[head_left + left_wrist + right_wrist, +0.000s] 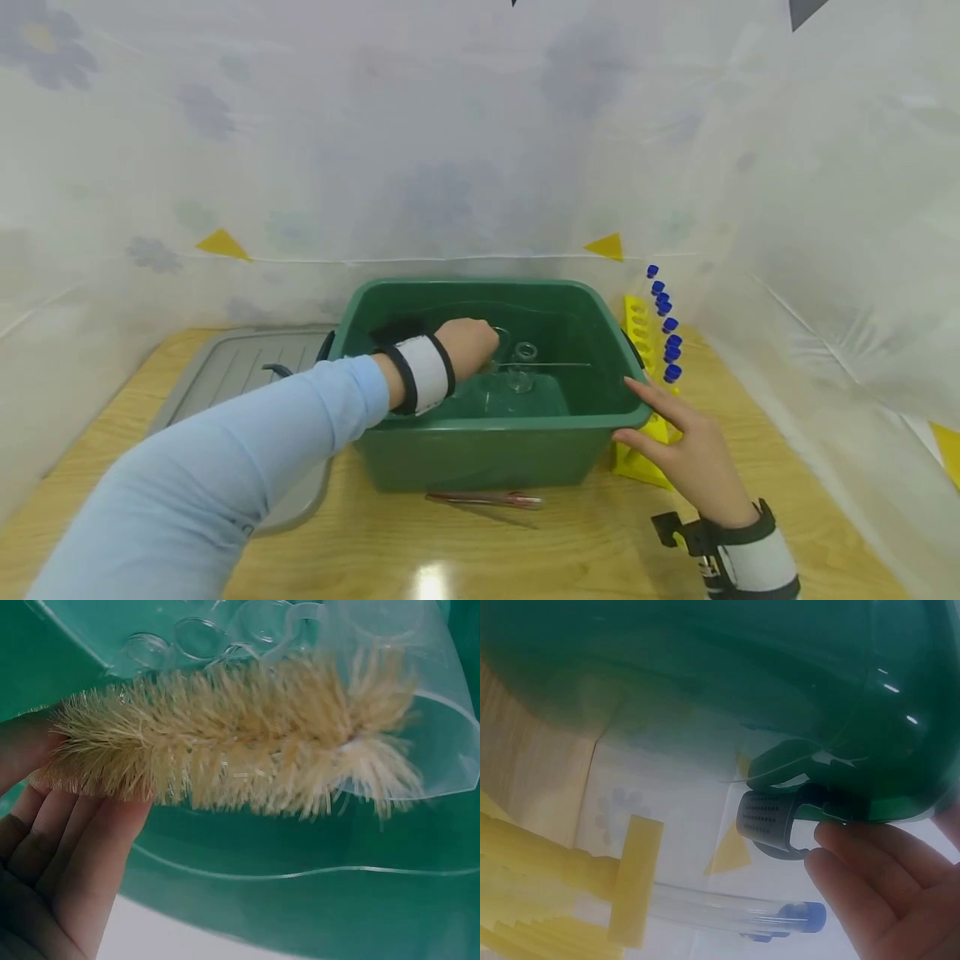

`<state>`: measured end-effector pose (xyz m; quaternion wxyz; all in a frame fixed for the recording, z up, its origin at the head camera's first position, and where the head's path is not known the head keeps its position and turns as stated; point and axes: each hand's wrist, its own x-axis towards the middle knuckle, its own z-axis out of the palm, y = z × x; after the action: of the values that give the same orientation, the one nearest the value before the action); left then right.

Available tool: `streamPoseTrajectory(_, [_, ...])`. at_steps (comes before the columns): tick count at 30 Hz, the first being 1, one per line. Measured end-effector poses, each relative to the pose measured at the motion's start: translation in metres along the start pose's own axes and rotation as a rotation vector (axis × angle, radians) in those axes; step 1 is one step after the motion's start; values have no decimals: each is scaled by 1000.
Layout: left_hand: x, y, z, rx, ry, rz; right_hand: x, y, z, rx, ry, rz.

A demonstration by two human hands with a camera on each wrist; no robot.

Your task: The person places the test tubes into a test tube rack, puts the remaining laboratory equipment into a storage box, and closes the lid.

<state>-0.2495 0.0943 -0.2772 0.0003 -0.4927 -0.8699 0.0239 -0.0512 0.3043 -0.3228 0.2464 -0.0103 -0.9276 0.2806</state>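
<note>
Reaching over the front wall of the green tub [480,423], my left hand [467,346] is down inside it. In the left wrist view, its thumb and fingers pinch one end of a bottle brush [225,742] with tan bristles. Behind the brush lie clear glass pieces [199,639] and a translucent, wide-mouthed vessel [450,746]. A thin rod [558,364] shows to the right of this hand, by a clear glass bottle [522,371]. My right hand [686,446] rests against the tub's front right corner, thumb and fingers spread around it near the dark handle [769,817].
Right of the tub stands a yellow rack [637,321] of tubes with blue caps [671,325]. A grey ribbed tray [247,354] lies to the left, under my left arm. Thin, reddish tools [487,499] lie on the table [375,533] in front of the tub.
</note>
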Motion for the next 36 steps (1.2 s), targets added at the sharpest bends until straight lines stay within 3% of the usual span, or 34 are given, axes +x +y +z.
streamPoseTrajectory(7, [6,-7,10,7,-28,18,-3,-3,-1,-19,17,5])
streamPoseTrajectory(14, [13,-10,18,-21,-133,27,-6,-6,-1,-21,17,13])
streamPoseTrajectory(21, [7,-9,21,12,-226,75,-9,-11,5,-22,26,0])
streamPoseTrajectory(28, [5,-4,17,-66,-209,88,-11,-18,5,-13,32,3])
streamPoseTrajectory(36, [0,-6,34,-19,-316,92,-13,-24,7,-25,34,-13])
